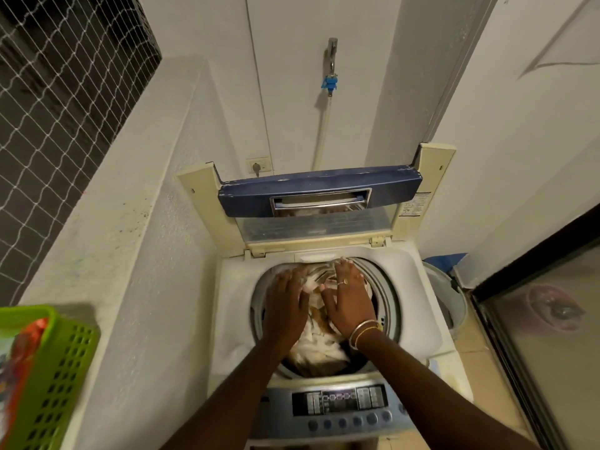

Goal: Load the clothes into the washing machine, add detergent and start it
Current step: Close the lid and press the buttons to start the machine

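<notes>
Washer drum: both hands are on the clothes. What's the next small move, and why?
Probably keep pressing the clothes down, then lift both hands clear. The left hand and right hand lie flat on the pile, which sits high in the drum, near its rim. The lid stands open, and the control panel is untouched, so detergent and start come next.

Blue lid (319,190), white-and-brown clothes (319,347), green perforated basket (61,368).
</notes>
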`<state>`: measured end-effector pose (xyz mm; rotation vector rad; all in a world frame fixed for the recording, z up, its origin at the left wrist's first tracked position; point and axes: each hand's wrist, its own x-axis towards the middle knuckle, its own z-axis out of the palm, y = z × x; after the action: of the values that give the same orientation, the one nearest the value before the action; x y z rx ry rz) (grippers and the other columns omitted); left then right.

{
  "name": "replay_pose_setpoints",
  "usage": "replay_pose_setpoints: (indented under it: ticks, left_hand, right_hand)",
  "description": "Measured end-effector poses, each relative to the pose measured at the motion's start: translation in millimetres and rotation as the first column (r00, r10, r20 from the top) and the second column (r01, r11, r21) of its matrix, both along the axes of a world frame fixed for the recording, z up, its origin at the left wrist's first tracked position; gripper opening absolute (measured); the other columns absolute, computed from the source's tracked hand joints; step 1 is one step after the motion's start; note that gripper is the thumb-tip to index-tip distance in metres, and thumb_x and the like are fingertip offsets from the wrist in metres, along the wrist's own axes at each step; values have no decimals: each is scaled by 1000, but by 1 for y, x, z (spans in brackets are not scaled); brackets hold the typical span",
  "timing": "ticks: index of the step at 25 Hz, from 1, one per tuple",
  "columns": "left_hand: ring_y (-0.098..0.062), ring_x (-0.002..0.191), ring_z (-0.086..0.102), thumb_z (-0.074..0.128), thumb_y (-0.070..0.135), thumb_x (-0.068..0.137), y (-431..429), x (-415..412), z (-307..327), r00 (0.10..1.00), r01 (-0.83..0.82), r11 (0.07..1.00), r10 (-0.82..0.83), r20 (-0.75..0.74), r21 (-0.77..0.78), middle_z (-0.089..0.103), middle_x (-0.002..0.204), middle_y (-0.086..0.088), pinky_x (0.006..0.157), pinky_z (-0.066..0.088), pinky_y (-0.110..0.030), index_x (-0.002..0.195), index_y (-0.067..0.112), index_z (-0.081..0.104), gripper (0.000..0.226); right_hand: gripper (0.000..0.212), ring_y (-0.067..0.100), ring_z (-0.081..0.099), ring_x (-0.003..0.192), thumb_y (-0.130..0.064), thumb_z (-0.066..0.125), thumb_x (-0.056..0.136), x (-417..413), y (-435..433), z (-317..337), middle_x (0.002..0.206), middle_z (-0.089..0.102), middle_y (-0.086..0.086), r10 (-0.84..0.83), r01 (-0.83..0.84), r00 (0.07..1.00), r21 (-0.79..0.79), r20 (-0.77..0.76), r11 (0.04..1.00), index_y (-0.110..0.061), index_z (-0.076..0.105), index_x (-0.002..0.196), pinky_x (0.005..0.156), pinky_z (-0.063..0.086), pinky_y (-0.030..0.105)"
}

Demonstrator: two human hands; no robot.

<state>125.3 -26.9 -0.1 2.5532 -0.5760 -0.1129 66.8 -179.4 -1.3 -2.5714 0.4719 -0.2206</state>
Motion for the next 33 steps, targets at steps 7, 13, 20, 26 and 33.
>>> replay_pose_setpoints:
  ticks: [7, 13, 20, 26, 33]
  left_hand:
    - [-24, 152, 8, 10, 62, 94, 10, -27, 29, 990, 129, 973, -139, 38, 191, 9, 164, -8, 119, -3, -36, 156, 15, 15, 78]
    - [-28, 151, 13, 12, 61, 96, -21, -43, 39, 977, 183, 966, -199, 73, 182, 12, 164, -10, 123, 13, -48, 155, 12, 19, 76]
    - [-28, 151, 13, 25, 40, 100, -122, -74, 43, 940, 292, 938, -317, 125, 187, 15, 162, -7, 122, 13, -47, 153, 12, 27, 60]
    - [-27, 151, 8, 22, 41, 101, -223, -111, 34, 947, 284, 931, -310, 83, 230, 12, 163, -3, 121, 6, -43, 156, 20, 21, 58]
    - [-29, 151, 12, 5, 53, 100, -263, -140, 16, 917, 370, 880, -398, 37, 299, 16, 163, -4, 120, 17, -49, 154, 24, 25, 65]
  right_hand:
    - [78, 23, -3, 152, -58, 34, 98, -38, 10, 20, 165, 4, 7, 69, -76, 994, -85, -81, 993, -15, 9, 157, 123, 4, 41]
    - [83, 20, 5, 152, -63, 39, 94, -58, -24, 49, 164, 11, 6, 43, -46, 997, -39, -57, 998, -16, 11, 157, 120, -1, 30]
    - [76, 18, -4, 152, -59, 33, 99, -96, -105, 58, 165, 2, 3, 5, -1, 999, 89, -43, 996, -17, 8, 157, 124, 1, 37]
    - [75, 19, -1, 152, -63, 22, 99, -137, -191, 30, 164, 8, 5, -101, 106, 993, 91, -66, 990, -16, 8, 157, 124, 7, 40]
    - [78, 19, -4, 152, -65, 21, 98, -178, -230, 13, 165, 4, 5, -181, 204, 972, 152, -150, 967, -17, 4, 157, 124, 6, 39]
